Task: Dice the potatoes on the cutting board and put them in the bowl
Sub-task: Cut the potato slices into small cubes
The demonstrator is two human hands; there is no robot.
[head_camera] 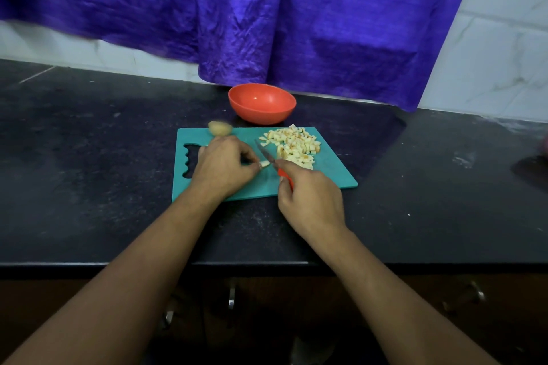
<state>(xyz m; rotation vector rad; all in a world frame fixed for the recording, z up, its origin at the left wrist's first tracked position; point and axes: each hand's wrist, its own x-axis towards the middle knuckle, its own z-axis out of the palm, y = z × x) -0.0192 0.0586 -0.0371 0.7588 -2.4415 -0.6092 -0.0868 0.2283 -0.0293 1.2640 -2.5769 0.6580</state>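
A teal cutting board (pixel 332 172) lies on the black counter. My left hand (pixel 222 164) pinches a small potato strip (pixel 265 163) against the board. My right hand (pixel 311 198) grips a red-handled knife (pixel 267 155), its blade resting just right of that strip. A pile of diced potato (pixel 293 145) sits on the board's right half. One uncut potato piece (pixel 220 128) lies at the board's far left corner. Behind the board stands an orange bowl (pixel 262 104) with nothing visible inside.
The black counter (pixel 89 157) stretches wide to both sides, its front edge near my forearms. A purple curtain (pixel 267 24) hangs against the tiled wall behind the bowl. A dark object (pixel 530 170) sits at the far right edge.
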